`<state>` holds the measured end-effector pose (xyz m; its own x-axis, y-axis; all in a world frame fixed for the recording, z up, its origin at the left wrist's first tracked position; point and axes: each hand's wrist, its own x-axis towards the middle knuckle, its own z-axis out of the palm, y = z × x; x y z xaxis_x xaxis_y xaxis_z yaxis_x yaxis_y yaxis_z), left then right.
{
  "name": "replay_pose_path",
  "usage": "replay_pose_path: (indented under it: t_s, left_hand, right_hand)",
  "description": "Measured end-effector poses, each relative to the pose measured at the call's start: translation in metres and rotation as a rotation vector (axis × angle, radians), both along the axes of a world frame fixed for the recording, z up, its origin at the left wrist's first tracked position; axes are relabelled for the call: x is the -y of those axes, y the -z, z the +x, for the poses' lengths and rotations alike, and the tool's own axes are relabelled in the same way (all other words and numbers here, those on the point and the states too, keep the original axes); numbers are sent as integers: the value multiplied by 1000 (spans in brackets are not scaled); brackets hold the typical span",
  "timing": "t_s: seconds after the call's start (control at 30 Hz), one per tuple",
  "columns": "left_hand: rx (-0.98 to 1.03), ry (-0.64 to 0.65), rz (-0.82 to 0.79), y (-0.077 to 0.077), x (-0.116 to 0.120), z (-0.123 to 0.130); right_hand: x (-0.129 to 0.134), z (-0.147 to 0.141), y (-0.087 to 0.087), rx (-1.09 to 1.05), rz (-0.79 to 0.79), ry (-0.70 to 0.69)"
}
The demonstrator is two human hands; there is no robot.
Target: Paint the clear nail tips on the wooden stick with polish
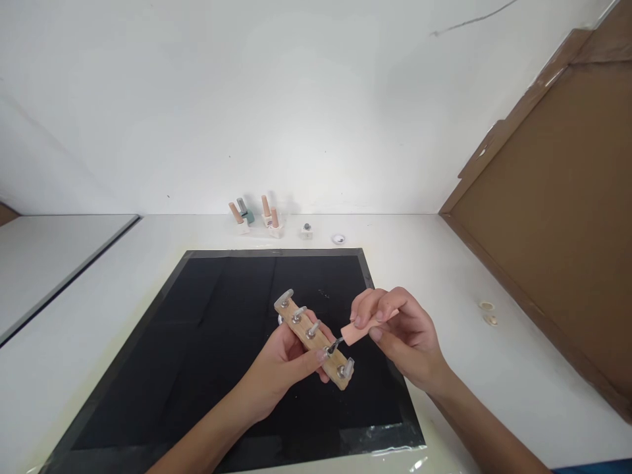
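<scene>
My left hand (281, 368) is closed around a wooden strip (322, 340), which it keeps tilted above the black mat (148, 368). Several clear false nail tips (314, 328) stand along the strip on small round mounts. My right hand (405, 336) pinches the peach cap of a nail polish brush (363, 327). The dark bristle end of the brush points down-left and meets the nail tip beside my left thumb; that tip is partly hidden by the thumb. One more nail tip (349, 367) sits at the strip's near end.
Behind the mat stand capped polish bottles (275, 224), a capless small bottle (307, 232) and a round white dish (338, 239). Two small round pieces (486, 305) lie at the right. A brown cardboard panel (553, 217) leans on the right side; a white wall rises at the back.
</scene>
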<state>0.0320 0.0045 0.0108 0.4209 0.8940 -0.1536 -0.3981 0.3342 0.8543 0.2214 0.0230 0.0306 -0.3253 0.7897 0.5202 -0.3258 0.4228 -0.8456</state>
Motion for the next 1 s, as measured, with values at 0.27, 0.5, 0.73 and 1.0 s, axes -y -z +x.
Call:
replay_pose_path:
  t_s: [0.27, 0.5, 0.73, 1.0]
  left_hand:
    - [-40, 0, 7, 3, -1, -1]
    - [-27, -7, 50, 4, -1, 0]
    - [-40, -28, 112, 4, 3, 5]
    - [-143, -13, 132, 5, 6, 5]
  right_hand:
    - [-2, 1, 2, -40, -39, 66]
    - [-2, 1, -1, -32, -264, 153]
    - [-4, 0, 3, 12, -356, 265]
    - [1, -6, -3, 155, -321, 408]
